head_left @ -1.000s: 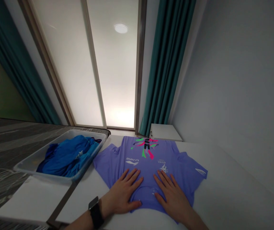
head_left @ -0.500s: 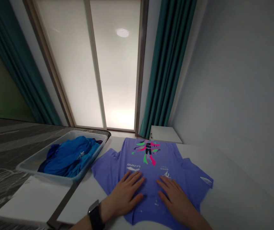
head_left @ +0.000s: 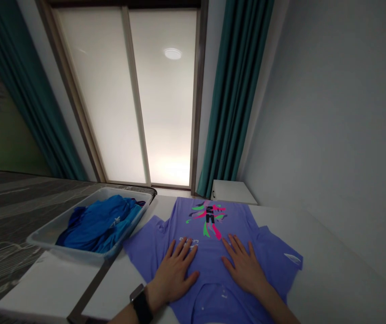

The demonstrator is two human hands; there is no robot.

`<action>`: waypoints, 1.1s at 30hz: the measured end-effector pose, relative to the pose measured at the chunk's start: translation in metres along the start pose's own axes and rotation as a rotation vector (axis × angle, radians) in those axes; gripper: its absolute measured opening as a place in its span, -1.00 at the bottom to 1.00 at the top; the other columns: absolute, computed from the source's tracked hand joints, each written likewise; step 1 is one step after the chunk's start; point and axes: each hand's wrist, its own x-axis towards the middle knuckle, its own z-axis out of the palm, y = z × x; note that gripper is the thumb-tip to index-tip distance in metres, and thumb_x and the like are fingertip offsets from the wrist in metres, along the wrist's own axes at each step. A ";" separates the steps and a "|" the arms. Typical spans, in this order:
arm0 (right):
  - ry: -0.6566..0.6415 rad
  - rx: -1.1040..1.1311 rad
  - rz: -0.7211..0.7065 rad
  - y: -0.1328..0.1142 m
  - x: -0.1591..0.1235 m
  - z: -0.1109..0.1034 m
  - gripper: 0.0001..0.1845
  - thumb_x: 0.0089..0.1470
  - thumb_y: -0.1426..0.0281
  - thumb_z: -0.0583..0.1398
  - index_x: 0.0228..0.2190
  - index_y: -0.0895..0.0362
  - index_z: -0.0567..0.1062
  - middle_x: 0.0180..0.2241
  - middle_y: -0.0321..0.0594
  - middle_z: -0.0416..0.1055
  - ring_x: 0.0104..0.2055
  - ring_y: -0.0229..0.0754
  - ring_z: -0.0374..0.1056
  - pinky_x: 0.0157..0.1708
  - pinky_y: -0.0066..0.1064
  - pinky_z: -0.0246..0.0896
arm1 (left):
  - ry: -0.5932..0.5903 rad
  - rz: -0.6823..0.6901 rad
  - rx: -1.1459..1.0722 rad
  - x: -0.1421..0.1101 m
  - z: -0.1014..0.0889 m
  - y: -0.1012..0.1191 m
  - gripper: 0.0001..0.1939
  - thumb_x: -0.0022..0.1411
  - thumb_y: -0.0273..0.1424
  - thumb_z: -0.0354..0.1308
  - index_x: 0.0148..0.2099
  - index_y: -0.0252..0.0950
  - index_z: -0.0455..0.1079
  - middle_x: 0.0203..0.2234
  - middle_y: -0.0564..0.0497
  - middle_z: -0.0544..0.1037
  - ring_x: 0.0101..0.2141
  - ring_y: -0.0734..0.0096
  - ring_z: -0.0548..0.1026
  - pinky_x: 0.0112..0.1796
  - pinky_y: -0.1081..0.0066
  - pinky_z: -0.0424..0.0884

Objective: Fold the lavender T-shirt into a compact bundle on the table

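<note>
A purple T-shirt [head_left: 209, 256] lies spread on the white table, its collar toward me and its sleeves out to both sides. A pink, green and black print marks its far part. My left hand [head_left: 177, 270] rests flat on the left of the chest, fingers spread, partly covering white lettering. On the right of the chest lies my right hand [head_left: 245, 265], palm down with fingers stretched out. Both hands press on the cloth without gripping it. A dark watch [head_left: 141, 302] is on my left wrist.
A clear plastic bin [head_left: 68, 256] of blue clothes [head_left: 101, 222] stands left of the shirt. The white table [head_left: 331, 265] extends right toward the wall. Beyond its far edge is a white cabinet [head_left: 233, 191]. A white cable [head_left: 7, 247] lies at far left.
Both hands have slid slightly away from me over the shirt, the right fingers now near the coloured print. More of the collar shows. The view has tilted up a little.
</note>
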 end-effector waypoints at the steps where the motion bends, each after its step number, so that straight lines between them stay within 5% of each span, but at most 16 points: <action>1: 0.005 -0.004 -0.002 0.001 -0.002 0.000 -0.33 0.27 -0.01 -0.16 0.31 -0.06 0.01 0.37 -0.18 -0.16 0.40 0.03 -0.24 0.28 0.21 -0.46 | 0.002 0.002 -0.003 -0.001 0.000 0.002 -0.33 0.35 0.01 -0.13 0.41 -0.07 -0.09 0.36 -0.04 -0.02 0.33 0.04 -0.04 0.26 -0.05 -0.07; 6: 0.012 -0.005 -0.002 0.005 -0.005 0.002 -0.33 0.26 -0.02 -0.16 0.31 -0.07 0.01 0.37 -0.22 -0.16 0.39 0.03 -0.23 0.27 0.22 -0.42 | -0.003 -0.005 -0.049 0.004 -0.007 -0.003 -0.38 0.39 -0.02 -0.18 0.40 -0.09 -0.06 0.34 -0.02 0.07 0.32 0.15 0.03 0.26 0.04 -0.01; 11: 0.016 -0.017 0.006 0.005 -0.004 0.005 -0.35 0.26 -0.01 -0.14 0.30 -0.08 0.04 0.36 -0.23 -0.13 0.39 0.01 -0.19 0.27 0.22 -0.39 | 0.094 -0.113 0.017 0.010 -0.015 -0.052 -0.41 0.42 -0.09 -0.22 0.39 -0.19 -0.01 0.33 -0.08 0.11 0.31 0.18 0.07 0.26 0.08 0.01; 16: 0.031 -0.033 0.000 0.007 -0.002 0.010 -0.34 0.24 0.00 -0.11 0.29 -0.06 0.06 0.35 -0.22 -0.10 0.38 0.01 -0.15 0.27 0.22 -0.35 | 0.051 -0.305 0.095 -0.003 -0.008 -0.093 -0.35 0.40 -0.05 -0.22 0.37 -0.32 0.06 0.32 -0.16 0.11 0.31 0.12 0.06 0.25 0.09 0.02; 22: 0.064 -0.042 -0.003 0.010 -0.002 0.018 -0.35 0.24 0.01 -0.09 0.29 -0.07 0.08 0.35 -0.23 -0.09 0.38 0.01 -0.15 0.27 0.22 -0.33 | 0.058 -0.455 0.134 -0.014 -0.003 -0.091 -0.31 0.40 -0.04 -0.27 0.37 -0.39 0.05 0.34 -0.16 0.05 0.33 0.12 -0.03 0.27 0.11 -0.01; 33: 0.025 0.000 0.012 0.008 -0.002 0.013 -0.33 0.24 -0.04 -0.14 0.30 -0.10 0.03 0.37 -0.26 -0.14 0.39 0.02 -0.20 0.28 0.20 -0.41 | 0.036 -0.477 0.147 -0.011 -0.005 -0.087 -0.33 0.37 -0.08 -0.21 0.36 -0.39 0.08 0.33 -0.16 0.07 0.32 0.11 0.00 0.27 0.09 -0.03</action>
